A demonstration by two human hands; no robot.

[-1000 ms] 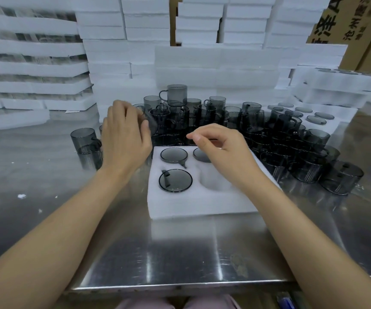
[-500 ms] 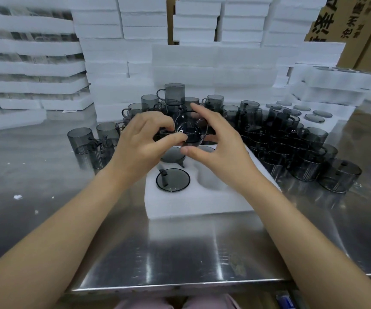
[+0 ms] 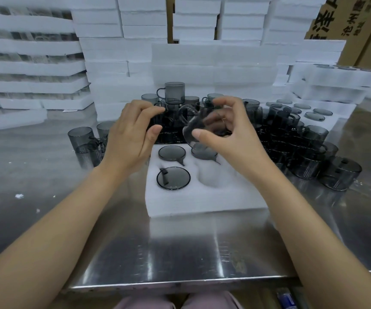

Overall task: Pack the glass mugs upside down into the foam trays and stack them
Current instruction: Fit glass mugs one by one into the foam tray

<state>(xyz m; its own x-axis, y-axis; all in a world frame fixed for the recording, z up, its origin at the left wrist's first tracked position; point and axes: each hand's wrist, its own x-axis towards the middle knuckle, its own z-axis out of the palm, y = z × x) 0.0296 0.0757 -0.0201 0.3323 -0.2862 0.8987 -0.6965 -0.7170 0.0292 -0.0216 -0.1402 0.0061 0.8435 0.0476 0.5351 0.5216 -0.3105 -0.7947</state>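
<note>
A mug (image 3: 199, 124) is held in the right grip (image 3: 231, 134), pinched between thumb and fingertips and tilted on its side, handle toward the left grip (image 3: 131, 134). It is judged to be partway through a turn to mouth-down, since the mugs are to be seated inverted. The left grip is set just beside the mug, fingers loosely curled with nothing seen in them, probably placed to steady the turn.

Directly below the right grip the tray (image 3: 202, 204) lies on the worktop (image 3: 180, 253). Three packed mugs (image 3: 173, 177) are seated in it base-up and about level with the foam, presumably so that another tray can be stacked on top. One free pocket (image 3: 212, 178) is seen below the held mug and nearer the body, apart from it. Whether more pockets lie under the right wrist cannot be told. Beyond both grips the loose mugs (image 3: 291, 134) are crowded within reach.
</note>
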